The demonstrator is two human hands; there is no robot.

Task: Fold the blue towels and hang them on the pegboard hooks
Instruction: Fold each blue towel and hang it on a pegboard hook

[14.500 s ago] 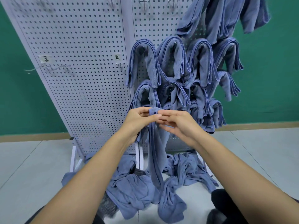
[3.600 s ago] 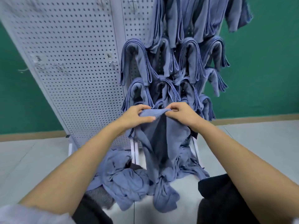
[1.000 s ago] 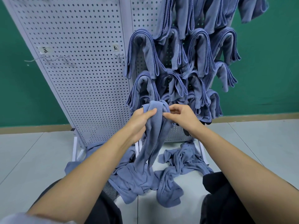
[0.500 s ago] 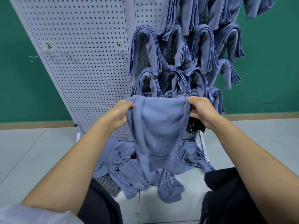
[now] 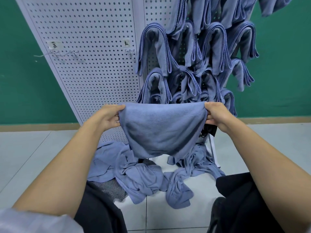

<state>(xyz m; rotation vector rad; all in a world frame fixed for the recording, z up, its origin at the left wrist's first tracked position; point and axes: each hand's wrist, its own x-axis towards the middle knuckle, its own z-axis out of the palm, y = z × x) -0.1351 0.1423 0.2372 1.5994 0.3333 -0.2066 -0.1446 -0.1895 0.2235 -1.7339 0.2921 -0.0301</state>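
Observation:
A blue towel (image 5: 161, 130) hangs spread wide in front of me, doubled over, its lower edge above the floor. My left hand (image 5: 107, 117) pinches its upper left corner and my right hand (image 5: 217, 115) pinches its upper right corner. Behind it stands the white pegboard (image 5: 87, 47). Several folded blue towels (image 5: 190, 61) hang on hooks on the board's right panel. Bare hooks (image 5: 130, 52) stick out of the left panel. A pile of loose blue towels (image 5: 144, 177) lies on the floor below.
A green wall (image 5: 282, 64) stands behind the board, and the floor (image 5: 33, 157) is pale tile. My dark-trousered knees (image 5: 239, 199) sit low in view at either side of the pile. A grey striped cloth (image 5: 107, 189) lies under the pile's left edge.
My hands have moved apart, drawing the bunched towel out wide and lifting it off the pile; its lower edge now hangs free above the floor.

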